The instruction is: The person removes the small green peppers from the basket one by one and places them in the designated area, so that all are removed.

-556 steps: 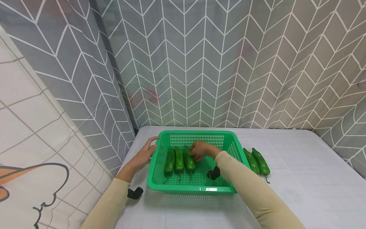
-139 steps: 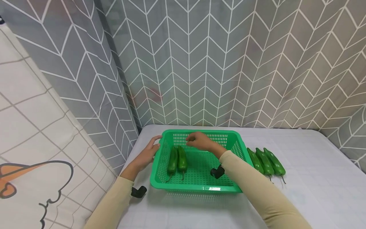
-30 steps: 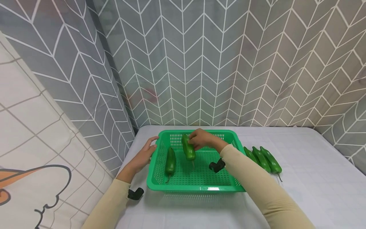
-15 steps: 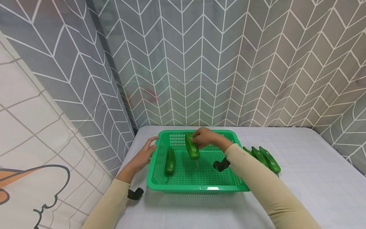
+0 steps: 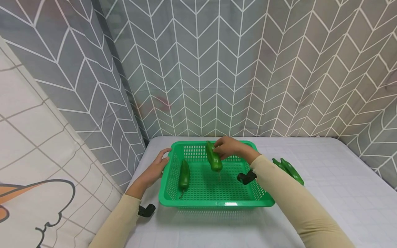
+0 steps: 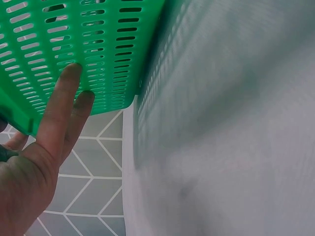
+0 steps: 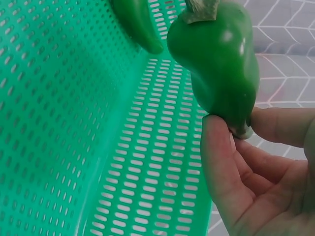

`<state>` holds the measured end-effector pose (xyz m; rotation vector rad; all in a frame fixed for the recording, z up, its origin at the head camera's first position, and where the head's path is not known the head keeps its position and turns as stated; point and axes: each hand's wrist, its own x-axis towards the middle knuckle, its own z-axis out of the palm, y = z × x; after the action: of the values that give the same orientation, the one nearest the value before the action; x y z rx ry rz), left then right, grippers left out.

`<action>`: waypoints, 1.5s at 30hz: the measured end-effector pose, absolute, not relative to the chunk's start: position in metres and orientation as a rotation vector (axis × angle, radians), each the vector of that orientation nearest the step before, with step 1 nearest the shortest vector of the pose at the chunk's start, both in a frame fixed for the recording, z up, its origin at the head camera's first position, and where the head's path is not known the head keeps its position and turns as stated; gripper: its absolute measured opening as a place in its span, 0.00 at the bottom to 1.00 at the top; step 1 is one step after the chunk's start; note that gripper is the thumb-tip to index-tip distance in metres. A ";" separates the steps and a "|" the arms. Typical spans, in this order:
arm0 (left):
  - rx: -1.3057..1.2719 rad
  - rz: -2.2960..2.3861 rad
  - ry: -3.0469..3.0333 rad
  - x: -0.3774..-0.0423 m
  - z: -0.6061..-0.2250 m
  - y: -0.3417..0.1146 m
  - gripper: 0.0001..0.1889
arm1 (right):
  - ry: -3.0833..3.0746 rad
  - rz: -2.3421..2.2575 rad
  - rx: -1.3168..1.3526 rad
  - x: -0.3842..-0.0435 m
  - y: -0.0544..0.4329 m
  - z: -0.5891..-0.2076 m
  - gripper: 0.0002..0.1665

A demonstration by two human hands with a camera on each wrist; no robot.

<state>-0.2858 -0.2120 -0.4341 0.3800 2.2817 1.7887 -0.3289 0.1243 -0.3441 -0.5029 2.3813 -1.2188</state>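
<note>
A long green pepper (image 5: 214, 156) hangs stem down over the basket, its narrow end pinched between the thumb and fingers of my right hand (image 5: 227, 147). In the right wrist view the pepper (image 7: 221, 64) shows its stem at the top of the picture. Another green pepper (image 5: 184, 175) lies along the left side inside the green plastic basket (image 5: 198, 203). My left hand (image 5: 156, 168) holds the basket's left rim. In the left wrist view two of its fingers (image 6: 59, 108) press on the slotted outer wall.
More green peppers (image 5: 292, 171) lie on the white cloth right of the basket, partly hidden by the right sleeve (image 5: 297, 196). A patterned grey curtain (image 5: 198, 69) stands behind the table (image 5: 328, 186). A white tiled-pattern cloth (image 5: 37, 137) rises at the left.
Several seconds ago two peppers lay in the basket; now one lies there and the other is in my right hand. Over the last second that hand moved right. The left hand kept its place.
</note>
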 end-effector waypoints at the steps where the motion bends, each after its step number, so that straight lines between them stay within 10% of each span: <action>1: 0.379 1.791 2.280 -0.286 -0.434 -0.212 0.25 | 2.379 -1.217 -0.512 -0.328 0.126 -0.343 0.25; 45: 0.382 1.781 2.291 -0.282 -0.433 -0.212 0.24 | 2.415 -1.236 -0.472 -0.324 0.207 -0.337 0.27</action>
<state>-0.2823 -0.2124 -0.4330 0.3819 2.2914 1.7807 -0.3237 0.2066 -0.3368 -0.4716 2.4149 -1.2363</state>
